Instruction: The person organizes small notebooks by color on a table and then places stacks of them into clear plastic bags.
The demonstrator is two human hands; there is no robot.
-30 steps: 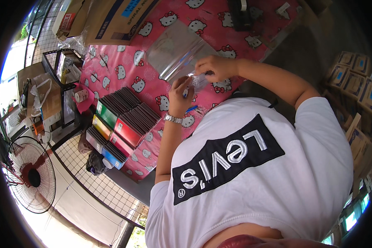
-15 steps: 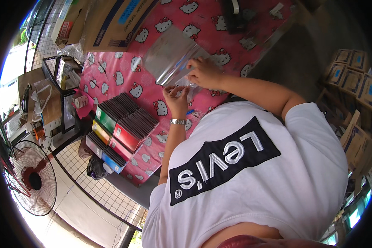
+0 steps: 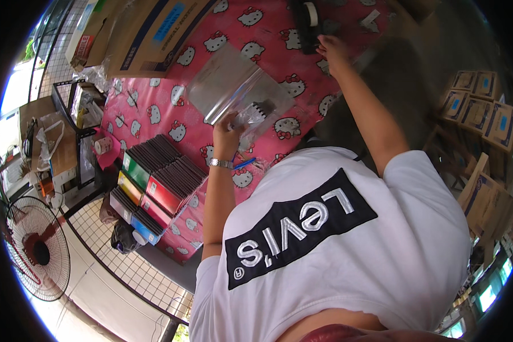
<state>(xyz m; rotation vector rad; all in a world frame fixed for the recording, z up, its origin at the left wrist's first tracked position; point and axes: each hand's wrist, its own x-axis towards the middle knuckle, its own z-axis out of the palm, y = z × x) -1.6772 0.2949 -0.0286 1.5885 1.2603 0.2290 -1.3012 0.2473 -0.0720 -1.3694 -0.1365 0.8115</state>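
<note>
1. Notebooks [image 3: 168,196], spiral-bound, sit packed at the table's left in six colour groups: green, red, yellow, pink, grey and blue. Single copies are too tightly set to count.
2. One clear sheet [image 3: 222,77] lies on the pink patterned tablecloth [image 3: 273,40]; one black tape dispenser [image 3: 303,28] stands at the far side, and one blue pen [image 3: 244,163] lies near the person.
3. Two cartons, one large carton [image 3: 162,37] and one narrower carton [image 3: 88,43], border the far left. At least five stacked cartons [image 3: 476,111] show at right, off the table.
4. Beyond the table's left are one cup [image 3: 104,146] and one fan [image 3: 38,251].
5. Left hand [image 3: 227,137], with a metal watch [image 3: 220,163] at its wrist, has its fingers together on clear wrapping [image 3: 247,121], hiding part of it. A small dark coil-edged item [image 3: 260,109] shows there, by the sheet's near edge.
6. Right hand [image 3: 333,52] is stretched out, fingers bent at the dispenser's near edge. Whether they touch or grip it, I cannot tell.
</note>
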